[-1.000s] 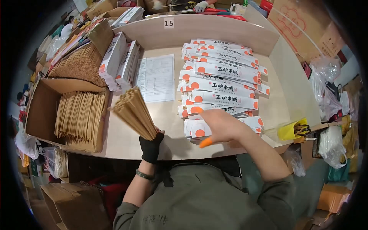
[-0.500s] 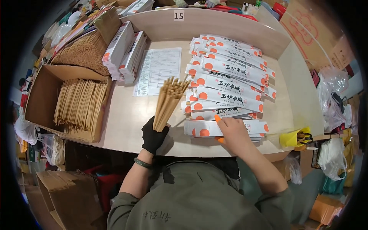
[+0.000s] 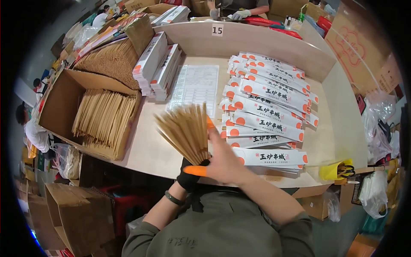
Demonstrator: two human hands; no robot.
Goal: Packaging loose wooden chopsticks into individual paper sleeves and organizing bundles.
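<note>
A fanned bundle of wooden chopsticks [image 3: 184, 132] leans to the left, its lower end in my left hand [image 3: 188, 175], which wears a black glove and is closed round it. My right hand [image 3: 224, 160], with orange covers on the thumb and a finger, is at the bundle's right side. Its thumb lies across the black glove and the orange-tipped finger is stretched upward, spread apart from the thumb. Just right of it lies a small stack of white paper sleeves [image 3: 274, 157]. Behind that is a large overlapping pile of similar printed sleeves [image 3: 267, 107] with orange dots.
An open cardboard box [image 3: 55, 96] of chopsticks stands at the left, with more sticks [image 3: 107, 60] heaped behind it. Stacked sleeves [image 3: 150, 60] sit beside a printed sheet [image 3: 195, 85]. A yellow holder [image 3: 329, 170] with scissors is at the right edge. Across the partition are a co-worker's gloved hands [image 3: 241, 15].
My right hand has left the near sleeve stack and come left to the chopsticks. The bundle has tipped leftward and fanned out. The whole view has shifted a little.
</note>
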